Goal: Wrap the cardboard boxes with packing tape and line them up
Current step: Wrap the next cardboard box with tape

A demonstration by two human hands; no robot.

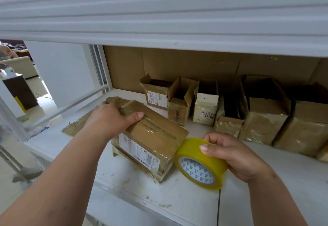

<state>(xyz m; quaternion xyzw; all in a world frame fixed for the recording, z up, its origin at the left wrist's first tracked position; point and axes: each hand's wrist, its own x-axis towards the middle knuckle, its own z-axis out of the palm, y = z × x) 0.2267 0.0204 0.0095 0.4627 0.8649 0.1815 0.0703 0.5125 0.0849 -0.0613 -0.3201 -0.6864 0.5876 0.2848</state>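
your left hand (pixel 113 117) lies flat on top of the taped cardboard box (pixel 149 140), fingers relaxed and the thumb stretched along its lid. that box sits on the white shelf (pixel 177 199), near the front edge. your right hand (pixel 236 156) has its grip curled around the yellow tape roll (pixel 198 161), which seems to touch the box's near corner. a row of open boxes (pixel 230 108) stands further back against the cardboard backing (pixel 195 62).

Place: a packing or storage room
Shelving: white metal shelf (pixel 177 195) with another tier (pixel 159 21) above
Stock: row of taped, labelled cardboard boxes (pixel 230 112) lined along a cardboard backing (pixel 177 62)
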